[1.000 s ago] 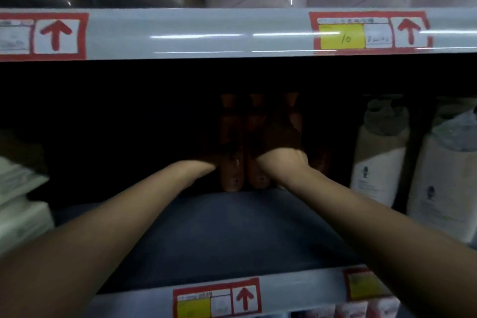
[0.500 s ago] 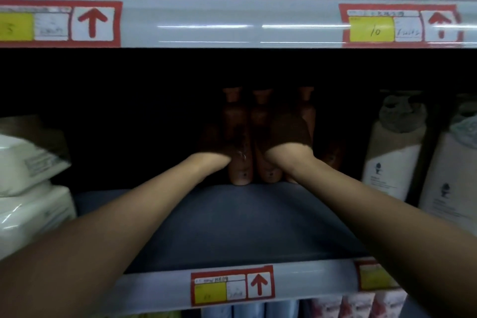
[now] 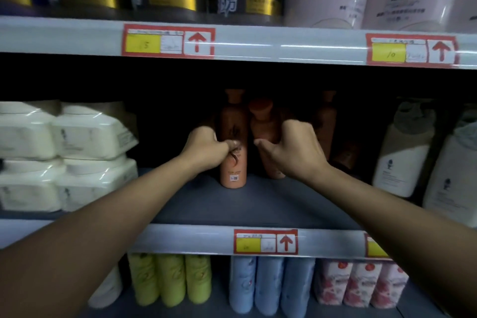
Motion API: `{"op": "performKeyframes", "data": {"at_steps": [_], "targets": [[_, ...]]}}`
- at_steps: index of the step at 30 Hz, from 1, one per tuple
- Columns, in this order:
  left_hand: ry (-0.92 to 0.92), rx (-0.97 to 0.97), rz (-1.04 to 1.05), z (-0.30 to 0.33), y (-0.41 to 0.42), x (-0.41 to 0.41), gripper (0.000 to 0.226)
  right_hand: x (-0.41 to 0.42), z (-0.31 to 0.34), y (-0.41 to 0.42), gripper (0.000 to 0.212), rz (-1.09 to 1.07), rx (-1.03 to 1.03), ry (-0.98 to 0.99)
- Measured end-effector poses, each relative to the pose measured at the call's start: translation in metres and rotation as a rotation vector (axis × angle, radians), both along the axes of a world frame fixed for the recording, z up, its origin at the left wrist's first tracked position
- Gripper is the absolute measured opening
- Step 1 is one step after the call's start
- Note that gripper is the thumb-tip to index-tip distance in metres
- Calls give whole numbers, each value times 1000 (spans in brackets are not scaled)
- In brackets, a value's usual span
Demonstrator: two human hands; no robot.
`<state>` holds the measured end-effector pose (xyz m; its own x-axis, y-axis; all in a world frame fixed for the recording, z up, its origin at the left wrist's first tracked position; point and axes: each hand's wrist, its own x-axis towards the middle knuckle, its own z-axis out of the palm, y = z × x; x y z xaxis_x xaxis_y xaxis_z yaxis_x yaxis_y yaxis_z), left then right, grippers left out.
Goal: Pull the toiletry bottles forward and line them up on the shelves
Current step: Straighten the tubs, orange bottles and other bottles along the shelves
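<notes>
Both hands (image 3: pixel 206 147) grip upright orange-brown bottles (image 3: pixel 233 152); barcode faces front

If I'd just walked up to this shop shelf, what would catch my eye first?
Two bare arms reaching into the dim middle shelf: the left hand closes its grip on an orange-brown bottle, the right hand on its neighbour. Next, the red arrow price tags on the shelf edges.

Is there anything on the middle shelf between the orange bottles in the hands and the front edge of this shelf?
Nothing visible. The left hand holds one orange bottle, the right hand the bottle beside it. The grey shelf before them is bare up to its front edge.
</notes>
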<state>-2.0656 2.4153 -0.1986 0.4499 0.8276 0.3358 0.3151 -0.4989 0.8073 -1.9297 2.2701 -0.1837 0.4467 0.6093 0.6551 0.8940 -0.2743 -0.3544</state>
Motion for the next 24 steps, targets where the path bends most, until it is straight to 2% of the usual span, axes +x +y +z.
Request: {"op": "performKeyframes", "data": {"at_steps": [2,4,11,16,20,24], "targets": [[-16,69,37,1,-3,-17,44,-12,4,1,53,28,41,10],[-29,103,49,3,-4,-32,40,-25,8,1,53,51,77,44],[-98,77,-53,-1,0,-77,48,-62,12,0,47,104,103,189],[-137,97,-69,-6,-7,-95,53,-70,7,2,53,130,151,310],[-116,59,-76,-21,-13,-99,78,-65,-16,-3,48,172,48,430],[-37,96,-29,-42,-19,-99,73,-65,-47,-6,56,188,-56,506]]}}
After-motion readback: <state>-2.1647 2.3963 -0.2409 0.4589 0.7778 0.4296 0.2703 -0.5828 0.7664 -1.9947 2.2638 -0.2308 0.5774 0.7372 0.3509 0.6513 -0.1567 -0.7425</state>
